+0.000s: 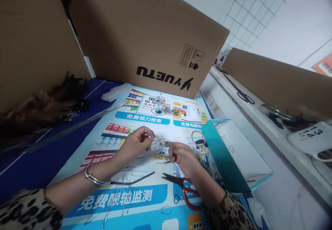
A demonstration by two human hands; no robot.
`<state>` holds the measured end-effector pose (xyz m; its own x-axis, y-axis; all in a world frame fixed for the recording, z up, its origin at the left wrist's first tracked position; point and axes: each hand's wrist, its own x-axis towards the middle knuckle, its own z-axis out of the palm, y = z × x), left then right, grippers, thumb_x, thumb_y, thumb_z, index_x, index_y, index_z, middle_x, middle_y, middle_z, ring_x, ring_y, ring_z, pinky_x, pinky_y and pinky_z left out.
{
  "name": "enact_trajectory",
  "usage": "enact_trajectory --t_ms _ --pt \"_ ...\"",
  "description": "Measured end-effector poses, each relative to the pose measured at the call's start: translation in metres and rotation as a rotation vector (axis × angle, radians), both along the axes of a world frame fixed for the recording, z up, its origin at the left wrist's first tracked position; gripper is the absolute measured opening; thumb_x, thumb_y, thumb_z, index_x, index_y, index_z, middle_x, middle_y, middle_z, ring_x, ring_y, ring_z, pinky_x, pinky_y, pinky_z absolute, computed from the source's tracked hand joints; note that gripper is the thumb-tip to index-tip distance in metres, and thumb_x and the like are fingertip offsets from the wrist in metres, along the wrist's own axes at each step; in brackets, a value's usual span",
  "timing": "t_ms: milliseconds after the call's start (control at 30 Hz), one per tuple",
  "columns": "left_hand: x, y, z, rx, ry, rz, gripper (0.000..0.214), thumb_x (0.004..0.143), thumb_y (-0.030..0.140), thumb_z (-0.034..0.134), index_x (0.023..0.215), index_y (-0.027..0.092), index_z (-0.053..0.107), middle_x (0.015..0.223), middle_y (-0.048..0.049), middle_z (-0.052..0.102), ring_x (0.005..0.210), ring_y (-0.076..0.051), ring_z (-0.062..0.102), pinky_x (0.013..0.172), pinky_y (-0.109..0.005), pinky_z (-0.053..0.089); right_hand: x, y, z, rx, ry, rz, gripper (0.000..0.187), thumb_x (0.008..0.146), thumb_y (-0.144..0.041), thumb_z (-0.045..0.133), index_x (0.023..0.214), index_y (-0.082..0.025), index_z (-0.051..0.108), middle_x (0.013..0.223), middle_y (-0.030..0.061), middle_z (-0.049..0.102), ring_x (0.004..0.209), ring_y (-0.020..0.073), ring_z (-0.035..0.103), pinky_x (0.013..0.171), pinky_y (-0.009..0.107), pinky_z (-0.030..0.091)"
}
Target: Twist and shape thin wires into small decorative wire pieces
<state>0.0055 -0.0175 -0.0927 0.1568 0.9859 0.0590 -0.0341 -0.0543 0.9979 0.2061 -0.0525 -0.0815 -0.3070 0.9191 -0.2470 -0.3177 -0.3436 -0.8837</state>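
My left hand (pixel 137 143) has its thumb and fingertips pinched on the near-left end of a tangle of thin silvery wire (pixel 161 147). From the other side my right hand (pixel 183 156) grips the same wire tangle between bent fingers and thumb. The wire's exact shape is hard to make out against the printed sheet. Below my right hand lie scissors (pixel 190 197) with red handles and dark blades pointing left. Several loose straight wires (pixel 114 199) rest on the sheet below my left forearm, and small bent wire loops (pixel 166 210) lie near the scissors.
Wire clusters (pixel 160 100) sit at the back of the printed sheet (pixel 145 219). An open teal-edged box (pixel 223 161) is at right, with a wire ring (pixel 198 138) beside it. A cardboard box (pixel 145 33) stands behind. Long thin strands (pixel 90 119) and a dark brown fibrous bundle (pixel 38 116) lie left. A white mug (pixel 311 141) stands far right.
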Motion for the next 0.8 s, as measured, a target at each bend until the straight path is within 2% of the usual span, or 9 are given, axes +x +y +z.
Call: enact_trajectory --t_ms 67,133,267,433,500,667,800 --pt "-0.001 -0.002 0.004 0.002 -0.016 -0.045 0.011 0.076 0.024 0.057 0.081 0.019 0.048 0.096 -0.0017 0.059 0.047 -0.005 0.050 0.048 -0.022 0.041 -0.001 0.000 0.002 -0.025 0.037 0.017 0.018 0.064 -0.015 0.052 0.077 -0.013 0.065 0.065 0.0011 0.052 0.053 0.0092 0.042 0.051 0.023 0.031" --pt "-0.002 -0.004 0.009 -0.027 -0.048 -0.148 0.010 0.079 0.023 0.054 0.079 0.019 0.044 0.104 -0.0025 0.058 0.047 -0.004 0.048 0.047 -0.022 0.041 -0.001 0.000 0.003 -0.058 0.084 0.030 0.016 0.063 -0.014 0.052 0.074 -0.013 0.063 0.064 0.0005 0.051 0.054 0.0093 0.041 0.052 0.023 0.031" --pt "-0.004 -0.006 0.014 -0.117 -0.087 -0.358 0.011 0.079 0.018 0.050 0.078 0.020 0.039 0.104 -0.0023 0.059 0.047 -0.004 0.048 0.046 -0.021 0.040 -0.002 0.000 0.002 -0.072 0.152 0.036 0.010 0.062 -0.011 0.051 0.067 -0.014 0.059 0.065 0.0002 0.050 0.056 0.0095 0.040 0.054 0.023 0.030" --pt "-0.005 -0.005 0.012 -0.142 -0.038 -0.452 0.010 0.079 0.016 0.046 0.080 0.021 0.038 0.105 -0.0007 0.058 0.043 -0.003 0.042 0.043 -0.020 0.036 -0.004 0.001 0.001 -0.076 0.145 0.007 0.009 0.062 -0.012 0.051 0.066 -0.014 0.058 0.064 -0.0001 0.050 0.056 0.0099 0.040 0.053 0.023 0.029" --pt "-0.004 -0.005 0.011 -0.155 -0.026 -0.492 0.009 0.079 0.016 0.046 0.080 0.021 0.038 0.099 0.0004 0.059 0.043 -0.003 0.042 0.043 -0.020 0.035 -0.004 0.001 0.001 -0.063 0.149 0.016 0.009 0.062 -0.012 0.051 0.066 -0.014 0.059 0.065 0.0007 0.052 0.057 0.0105 0.042 0.054 0.023 0.030" --pt "-0.004 -0.007 0.012 -0.200 0.018 -0.552 0.005 0.080 0.017 0.044 0.080 0.021 0.041 0.064 0.0055 0.054 0.047 -0.008 0.043 0.050 -0.021 0.034 -0.005 0.001 -0.001 -0.070 0.137 0.038 0.018 0.062 -0.010 0.051 0.075 -0.012 0.064 0.069 0.0032 0.059 0.058 0.0111 0.046 0.054 0.024 0.031" --pt "-0.002 -0.008 0.011 -0.200 0.026 -0.593 0.001 0.082 0.021 0.046 0.081 0.020 0.045 0.059 0.0048 0.053 0.054 -0.011 0.047 0.056 -0.023 0.035 -0.005 0.001 -0.008 -0.136 0.092 -0.025 0.022 0.059 -0.009 0.054 0.078 -0.012 0.065 0.068 0.0032 0.062 0.055 0.0106 0.049 0.052 0.023 0.031"
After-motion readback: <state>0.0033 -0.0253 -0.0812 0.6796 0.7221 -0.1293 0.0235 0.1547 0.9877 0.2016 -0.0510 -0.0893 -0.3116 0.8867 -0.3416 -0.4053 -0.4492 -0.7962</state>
